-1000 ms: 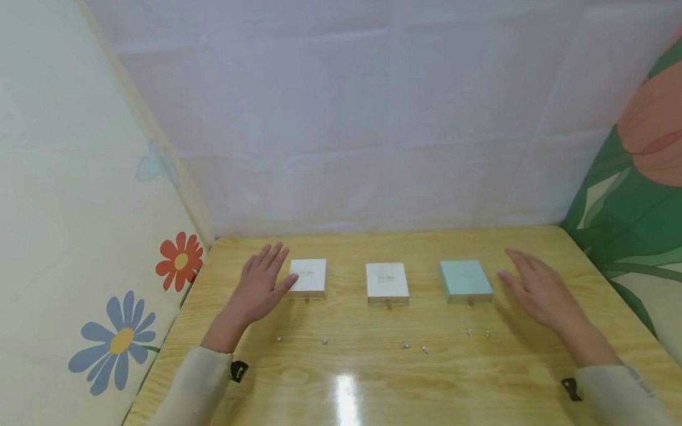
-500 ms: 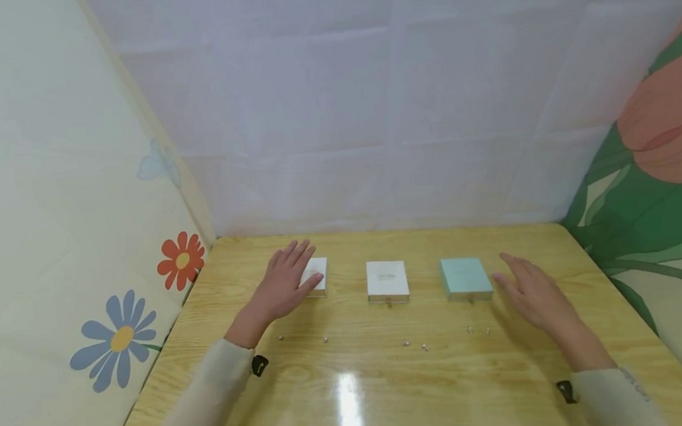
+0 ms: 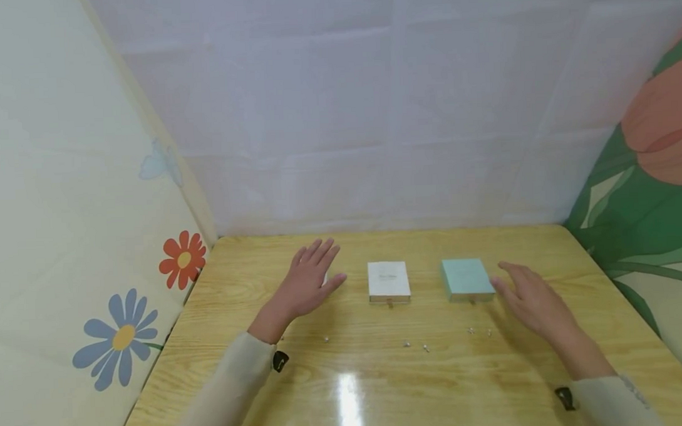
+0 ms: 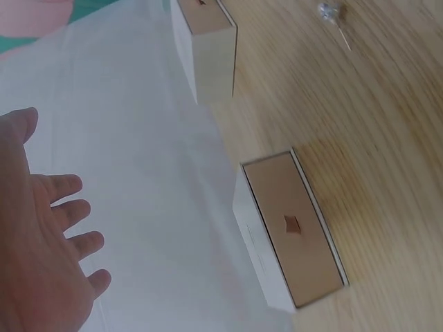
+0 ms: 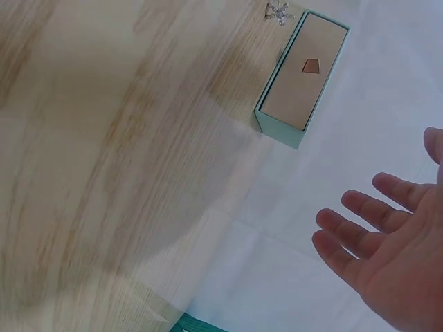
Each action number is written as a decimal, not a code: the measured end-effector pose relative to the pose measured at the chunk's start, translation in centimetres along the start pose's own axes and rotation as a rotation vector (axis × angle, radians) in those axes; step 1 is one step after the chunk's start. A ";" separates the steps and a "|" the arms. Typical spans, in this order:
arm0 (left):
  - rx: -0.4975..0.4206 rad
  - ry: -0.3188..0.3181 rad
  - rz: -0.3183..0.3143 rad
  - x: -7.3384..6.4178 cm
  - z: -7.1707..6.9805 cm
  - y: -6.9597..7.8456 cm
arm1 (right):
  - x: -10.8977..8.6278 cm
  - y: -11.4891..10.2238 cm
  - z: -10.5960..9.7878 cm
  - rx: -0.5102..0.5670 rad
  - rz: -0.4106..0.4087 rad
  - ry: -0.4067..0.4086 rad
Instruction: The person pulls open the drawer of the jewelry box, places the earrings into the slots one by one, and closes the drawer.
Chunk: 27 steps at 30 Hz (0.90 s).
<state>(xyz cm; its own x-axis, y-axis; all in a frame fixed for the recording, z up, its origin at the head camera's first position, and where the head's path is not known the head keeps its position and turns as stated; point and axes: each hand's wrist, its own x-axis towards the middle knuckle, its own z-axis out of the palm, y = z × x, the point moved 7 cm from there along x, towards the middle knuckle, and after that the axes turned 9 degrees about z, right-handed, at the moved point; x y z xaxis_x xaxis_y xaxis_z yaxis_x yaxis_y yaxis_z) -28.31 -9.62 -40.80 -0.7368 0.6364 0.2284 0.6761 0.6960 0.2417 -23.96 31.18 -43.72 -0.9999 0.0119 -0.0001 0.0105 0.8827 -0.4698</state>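
Observation:
My left hand (image 3: pixel 306 284), fingers extended, hovers over the left white box, hiding nearly all of it in the head view. In the left wrist view a white box (image 4: pixel 294 232) shows its tan drawer front with a small brown pull tab. My right hand (image 3: pixel 537 299) holds nothing, its fingers loosely extended beside the right edge of the mint-green box (image 3: pixel 467 277). Another white box (image 3: pixel 388 280) lies between the hands. Small sparkling stud earrings lie in front of the boxes, including one with a pin (image 4: pixel 330 12) and a flower-shaped one (image 5: pixel 279 12).
The boxes and studs rest on a wood-grain table (image 3: pixel 347 382). A white cloth backdrop (image 3: pixel 316 145) rises behind it. Flower-printed panels stand at the left (image 3: pixel 35 186) and right (image 3: pixel 655 164). Glare marks the table's front middle.
My left hand has moved right, from beside the left white box to over it, covering it. My right hand has shifted slightly left and nearer. Boxes and studs stay where they were.

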 end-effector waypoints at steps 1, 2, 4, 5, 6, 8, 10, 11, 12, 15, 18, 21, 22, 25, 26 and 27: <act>-0.002 -0.002 0.004 0.2 0.1 0.2 | -0.1 -0.1 0.0 0.002 0.001 -0.004; -0.002 -0.002 0.011 0.4 0.2 0.4 | -0.1 -0.1 0.1 0.003 0.004 -0.008; -0.009 -0.009 0.017 0.8 0.4 0.8 | -0.2 -0.2 0.2 0.003 0.004 -0.008; -0.004 -0.014 0.018 1.0 0.5 1.0 | -0.2 -0.2 0.2 0.003 0.004 -0.009; -0.008 -0.015 0.021 1.2 0.5 1.2 | -0.3 -0.2 0.2 0.004 0.006 -0.010; -0.006 -0.022 0.025 1.5 0.7 1.6 | -0.3 -0.3 0.3 0.008 0.006 -0.008; -0.003 -0.031 0.028 1.8 0.9 1.9 | -0.4 -0.3 0.4 0.011 0.005 -0.011; -0.006 -0.031 0.031 2.0 1.0 2.0 | -0.4 -0.4 0.5 0.011 0.006 -0.012; -0.011 -0.028 0.037 2.1 1.0 2.2 | -0.5 -0.4 0.5 0.012 0.008 -0.014; -0.010 -0.035 0.042 2.7 1.4 2.7 | -0.6 -0.5 0.7 0.007 0.015 -0.020; -0.008 -0.048 0.048 3.3 1.8 3.1 | -0.8 -0.5 0.9 -0.003 0.030 -0.031; -0.015 -0.063 0.057 3.8 2.2 3.7 | -0.9 -0.4 1.1 -0.015 0.045 -0.042; -0.023 -0.066 0.061 4.0 2.3 3.9 | -0.9 -0.4 1.1 -0.018 0.050 -0.047; -0.038 -0.064 0.070 4.5 2.6 4.5 | -1.0 -0.3 1.2 -0.029 0.058 -0.054; -0.043 -0.062 0.073 4.6 2.7 4.7 | -1.1 -0.2 1.3 -0.030 0.060 -0.056; -0.048 -0.061 0.076 4.8 2.9 4.9 | -1.1 -0.2 1.3 -0.031 0.057 -0.057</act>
<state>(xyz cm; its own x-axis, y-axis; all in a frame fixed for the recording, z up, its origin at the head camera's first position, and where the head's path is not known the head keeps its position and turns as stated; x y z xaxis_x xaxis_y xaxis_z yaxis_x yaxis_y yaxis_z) -28.55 -2.26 -41.23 -0.6813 0.7070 0.1899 0.7285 0.6292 0.2709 -22.88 30.35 -44.76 -0.9964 0.0364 -0.0766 0.0665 0.8955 -0.4401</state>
